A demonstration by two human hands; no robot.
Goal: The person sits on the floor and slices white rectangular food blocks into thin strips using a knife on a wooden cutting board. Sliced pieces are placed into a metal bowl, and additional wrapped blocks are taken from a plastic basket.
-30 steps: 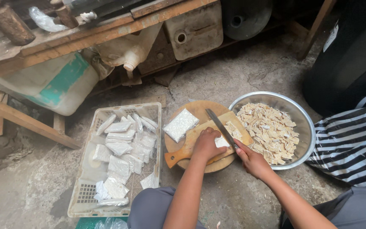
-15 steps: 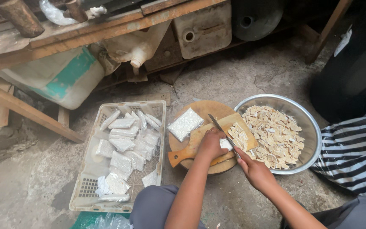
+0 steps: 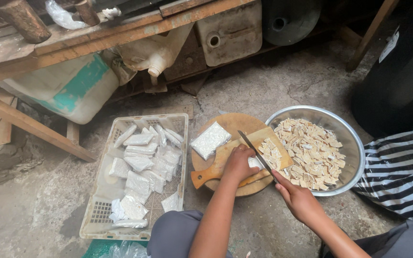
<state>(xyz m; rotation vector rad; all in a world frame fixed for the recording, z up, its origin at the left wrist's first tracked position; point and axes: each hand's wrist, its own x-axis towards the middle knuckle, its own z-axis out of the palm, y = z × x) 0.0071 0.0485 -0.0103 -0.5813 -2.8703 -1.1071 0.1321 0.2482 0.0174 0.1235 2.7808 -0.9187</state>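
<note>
Swept more pale cut pieces (image 3: 270,152) toward round metal bowl (image 3: 349,139) (long knife (image 3: 256,155) gripped in right hand (image 3: 298,199)); left hand (image 3: 237,165) steadied white block on wooden board (image 3: 225,157); mid-slicing

Both forearms bare, no sleeves in view, no watch, rings or gloves. Left hand (image 3: 237,164) and right hand (image 3: 298,199) both bare, fingers uncovered. Lower body in plain grey-blue fabric: one knee at the bottom centre of the frame, another patch of the same cloth at the bottom right corner. Fabric smooth, no print or pattern; no seams or pockets visible
</note>
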